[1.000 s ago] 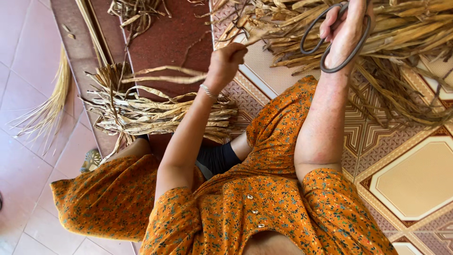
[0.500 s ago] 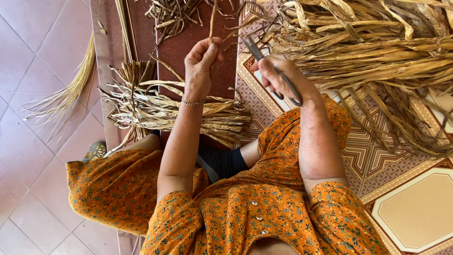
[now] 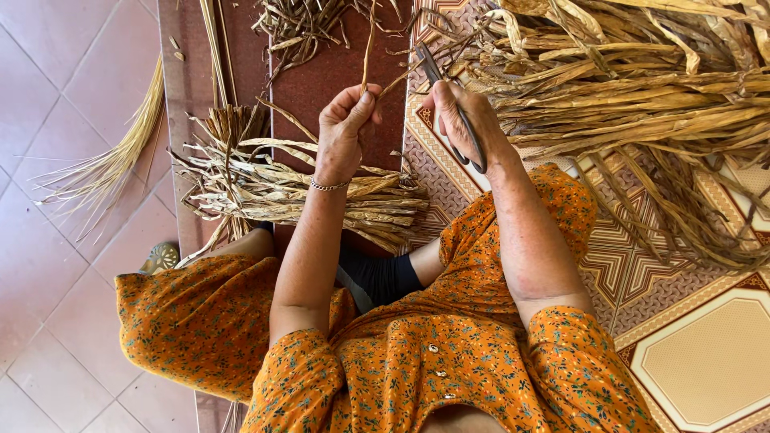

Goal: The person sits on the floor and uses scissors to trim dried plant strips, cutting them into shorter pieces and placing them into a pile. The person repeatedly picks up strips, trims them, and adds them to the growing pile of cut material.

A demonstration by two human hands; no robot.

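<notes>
My left hand pinches a thin dried plant strip that rises straight up from the fingers. My right hand grips dark metal scissors, their blades pointing up and left toward the strip. The two hands are close together above a dark red mat. Below my left wrist lies a small bundle of cut dried leaves. I sit on the floor in an orange flowered dress.
A big heap of long dried leaves fills the upper right, over a patterned floor mat. More dry scraps lie at the top. A fan of pale fibres rests on pink floor tiles at left.
Both hands have come down and toward each other. The right hand, raised high with the scissors a second ago, now holds them beside the strip in the left hand.
</notes>
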